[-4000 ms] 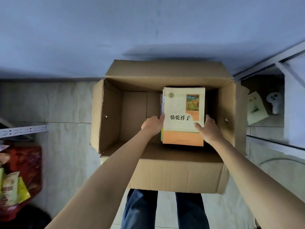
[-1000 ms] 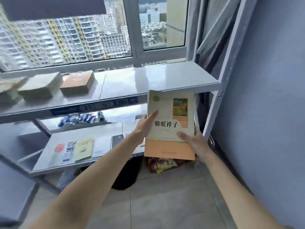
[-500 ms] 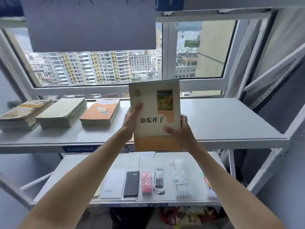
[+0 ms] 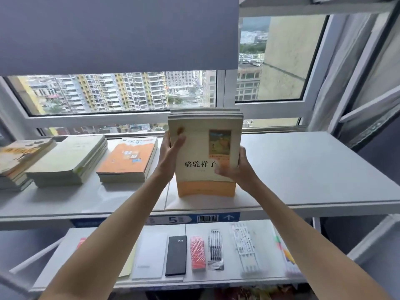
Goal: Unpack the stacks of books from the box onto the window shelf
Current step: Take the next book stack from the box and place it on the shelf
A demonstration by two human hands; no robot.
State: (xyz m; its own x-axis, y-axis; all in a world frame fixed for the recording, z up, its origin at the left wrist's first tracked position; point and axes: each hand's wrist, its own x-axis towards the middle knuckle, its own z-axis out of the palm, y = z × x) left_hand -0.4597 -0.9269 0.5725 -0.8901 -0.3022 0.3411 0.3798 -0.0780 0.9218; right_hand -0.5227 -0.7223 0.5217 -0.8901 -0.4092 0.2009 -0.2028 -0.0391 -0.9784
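Observation:
I hold a stack of books (image 4: 203,148), cream cover with an orange band on top, tilted up with its lower edge on or just above the white window shelf (image 4: 303,169). My left hand (image 4: 170,156) grips its left side, thumb on the cover. My right hand (image 4: 238,169) grips the right side. To the left on the shelf lie three stacks: an orange-covered stack (image 4: 129,161), a pale green stack (image 4: 71,161) and a yellow-brown stack (image 4: 19,159) at the far left. The box is out of view.
Behind the shelf is a window (image 4: 121,94) with a grey blind (image 4: 116,31) half down. A lower shelf (image 4: 264,276) holds a black diary (image 4: 176,255), a red pack (image 4: 197,253), pens (image 4: 215,249) and other stationery. An open window sash (image 4: 368,109) juts in at right.
I lifted the stack out of the box, turned to the window and raised it; in the last half second it moved forward over the shelf, right of the orange stack.

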